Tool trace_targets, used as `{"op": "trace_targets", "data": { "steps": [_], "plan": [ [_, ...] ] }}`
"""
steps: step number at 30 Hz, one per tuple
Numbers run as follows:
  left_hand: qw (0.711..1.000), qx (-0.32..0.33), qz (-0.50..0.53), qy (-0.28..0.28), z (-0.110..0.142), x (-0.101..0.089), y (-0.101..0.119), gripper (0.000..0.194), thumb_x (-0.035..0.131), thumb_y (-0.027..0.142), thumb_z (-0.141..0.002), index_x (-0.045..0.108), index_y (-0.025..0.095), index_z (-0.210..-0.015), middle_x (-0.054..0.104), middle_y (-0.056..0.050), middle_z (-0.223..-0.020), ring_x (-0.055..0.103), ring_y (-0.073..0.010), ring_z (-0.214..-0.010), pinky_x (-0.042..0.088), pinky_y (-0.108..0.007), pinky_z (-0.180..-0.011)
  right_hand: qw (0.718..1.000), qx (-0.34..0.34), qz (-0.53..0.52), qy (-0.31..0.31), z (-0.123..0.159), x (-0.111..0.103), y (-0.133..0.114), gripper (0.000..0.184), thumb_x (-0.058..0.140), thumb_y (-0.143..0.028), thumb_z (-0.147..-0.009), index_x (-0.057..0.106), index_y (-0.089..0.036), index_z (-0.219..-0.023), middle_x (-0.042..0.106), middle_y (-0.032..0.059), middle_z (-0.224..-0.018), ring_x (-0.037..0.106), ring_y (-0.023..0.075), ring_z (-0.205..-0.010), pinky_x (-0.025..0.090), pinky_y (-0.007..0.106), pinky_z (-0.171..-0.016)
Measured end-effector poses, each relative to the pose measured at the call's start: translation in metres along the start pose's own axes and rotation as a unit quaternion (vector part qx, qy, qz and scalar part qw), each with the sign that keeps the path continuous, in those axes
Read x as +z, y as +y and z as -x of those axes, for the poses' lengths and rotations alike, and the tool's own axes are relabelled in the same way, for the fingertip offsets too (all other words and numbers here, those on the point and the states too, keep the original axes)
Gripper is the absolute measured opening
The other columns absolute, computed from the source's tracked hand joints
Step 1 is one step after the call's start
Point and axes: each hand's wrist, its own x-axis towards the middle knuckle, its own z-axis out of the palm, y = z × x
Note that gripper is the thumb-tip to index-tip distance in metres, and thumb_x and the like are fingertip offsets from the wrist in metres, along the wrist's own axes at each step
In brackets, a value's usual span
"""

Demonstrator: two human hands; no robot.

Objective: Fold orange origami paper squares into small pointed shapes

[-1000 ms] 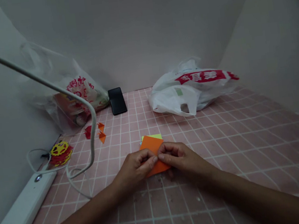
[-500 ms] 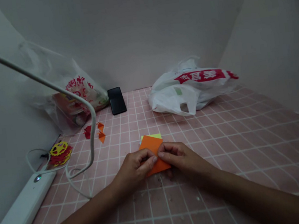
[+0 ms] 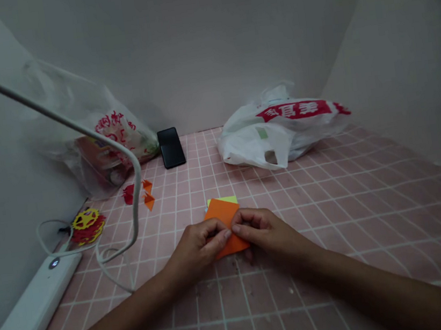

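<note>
The left hand (image 3: 209, 239) and right hand (image 3: 258, 226) meet at the orange paper (image 3: 220, 210), fingers curled and thumbs close to forefingers, the fingertips nearly touching each other. Whether they pinch the sheet itself or something small hidden between them, I cannot tell. The paper sits in front of the person, on the bench (image 3: 303, 300), partly covering a yellow sheet (image 3: 229, 200).

It looks like a thin, light sheet: probably crisp enough to hold a crease, yet easy to crumple or tear, and likely to slide over the yellow one. The far corner and the edges, clear of the hands, look the best places to take it, with a light fingertip pinch; the middle offers nothing to grip.

Farther left lie small orange folded pieces (image 3: 149, 200) and a red one (image 3: 128, 195); beyond them, a phone (image 3: 171, 147).
</note>
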Motion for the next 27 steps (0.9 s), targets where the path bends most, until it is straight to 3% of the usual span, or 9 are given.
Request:
{"op": "trace_targets", "data": {
  "steps": [4,9,15,21,27],
  "plan": [
    [0.999,-0.015,0.044,0.003,-0.0009,0.0004,0.0003,0.024,0.053,0.035,-0.090,0.061,0.016,-0.077,0.056,0.002,-0.072,0.049,-0.0130,-0.068,0.038,-0.024,-0.063,1.000,-0.011,0.014,0.010,0.0024,0.0022,-0.0037,0.022,0.060,-0.039,-0.083,0.052,-0.020,-0.074,0.054,-0.0056,-0.048,0.049,0.0095,-0.041,0.036,0.021,-0.043],
    [0.994,-0.060,0.095,0.015,-0.0007,0.0013,0.0008,0.026,0.056,0.040,-0.088,0.058,0.018,-0.076,0.044,0.006,-0.059,0.039,-0.0094,-0.050,0.032,-0.022,-0.050,0.998,-0.036,0.034,0.035,0.0029,0.0022,-0.0042,0.019,0.059,-0.035,-0.083,0.052,-0.020,-0.074,0.052,-0.0058,-0.050,0.047,0.0086,-0.042,0.036,0.020,-0.043],
    [0.991,-0.066,0.110,0.022,-0.0011,0.0015,-0.0014,0.026,0.057,0.042,-0.086,0.054,0.018,-0.075,0.042,0.007,-0.058,0.037,-0.0079,-0.045,0.029,-0.021,-0.045,0.998,-0.030,0.036,0.050,0.0040,0.0043,-0.0071,0.020,0.059,-0.036,-0.082,0.051,-0.020,-0.072,0.051,-0.0056,-0.050,0.048,0.0091,-0.042,0.037,0.021,-0.042],
    [0.994,-0.054,0.097,0.024,-0.0009,0.0003,-0.0001,0.025,0.057,0.040,-0.086,0.055,0.018,-0.075,0.044,0.006,-0.059,0.038,-0.0085,-0.048,0.030,-0.022,-0.048,0.998,-0.033,0.035,0.049,0.0037,0.0032,-0.0057,0.020,0.061,-0.036,-0.080,0.051,-0.020,-0.072,0.052,-0.0054,-0.050,0.048,0.0085,-0.042,0.036,0.020,-0.042],
    [0.998,-0.008,0.050,0.038,-0.0011,-0.0007,0.0026,0.022,0.057,0.035,-0.086,0.061,0.017,-0.075,0.054,0.002,-0.070,0.046,-0.0122,-0.064,0.036,-0.024,-0.060,0.998,-0.037,0.037,0.027,0.0021,0.0013,-0.0014,0.025,0.060,-0.041,-0.083,0.054,-0.019,-0.073,0.053,-0.0047,-0.054,0.049,0.0095,-0.044,0.038,0.021,-0.043]
  ]
}}
